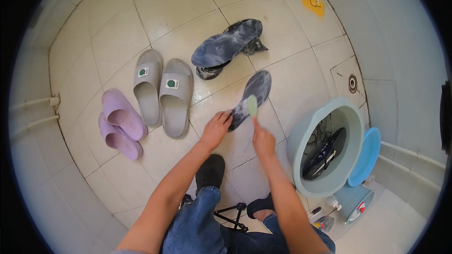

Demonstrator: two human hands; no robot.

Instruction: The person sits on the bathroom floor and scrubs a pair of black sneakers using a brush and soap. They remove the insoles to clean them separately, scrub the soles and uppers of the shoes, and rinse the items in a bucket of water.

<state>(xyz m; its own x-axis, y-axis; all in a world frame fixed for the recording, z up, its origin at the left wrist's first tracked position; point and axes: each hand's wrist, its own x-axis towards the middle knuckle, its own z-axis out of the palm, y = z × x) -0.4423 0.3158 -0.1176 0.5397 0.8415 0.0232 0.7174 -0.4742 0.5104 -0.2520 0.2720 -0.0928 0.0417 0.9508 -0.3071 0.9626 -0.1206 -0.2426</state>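
Note:
A dark insole (260,84) with whitish suds lies flat on the tiled floor. My left hand (218,128) presses its near end with the fingertips. My right hand (263,137) grips a light green brush (252,105), whose head rests over the middle of the insole; the bristles are hidden. Beyond them, a soapy dark shoe (220,51) lies sole up, with its wet black upper mostly hidden beneath. To the right, a pale green basin (326,104) holds another black shoe (324,155) and dark laces in water.
Grey slides (174,100) and purple slippers (123,114) stand at left. A blue basin (365,157) leans behind the green one, near a bucket (355,204) and a pump bottle (333,201). A floor drain (352,83) lies by the right wall. Black folding stool legs (231,215) stand between my feet.

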